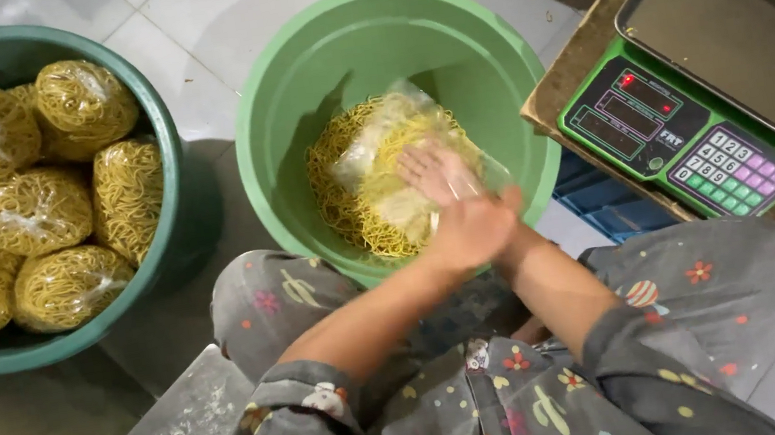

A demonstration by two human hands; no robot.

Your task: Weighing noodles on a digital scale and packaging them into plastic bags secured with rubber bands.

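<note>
head view: both hands are down inside the light green tub (272,113). the left hand (470,228) lies on top, fingers curled around the mouth of a clear plastic bag (405,159), and it seems closed on the bag's edge. the right hand (432,173) sits just beyond it, open and flat, fingers spread, seemingly inside the bag and pressing on the yellow noodles (345,203) there. whether those fingers clutch any strands i cannot tell.

judging by how things lie, the work is well on. far to the left of the hands, a dark green basin (163,128) is heaped with filled noodle bags (33,212), each packed tight. under and around the hands only a shallow layer of loose noodles covers the tub's bottom, so little appears left to bag. the bag in hand looks part filled and not yet closed.

to the right of the hands, a green digital scale (641,116) with a bare metal pan (747,46) rests on a wooden stand (577,55). the floor (198,22) beyond the tub is pale tile, and nearer the person it turns to dusty grey concrete. the person sits low in grey patterned trousers (721,287), knees either side of the tub.
</note>
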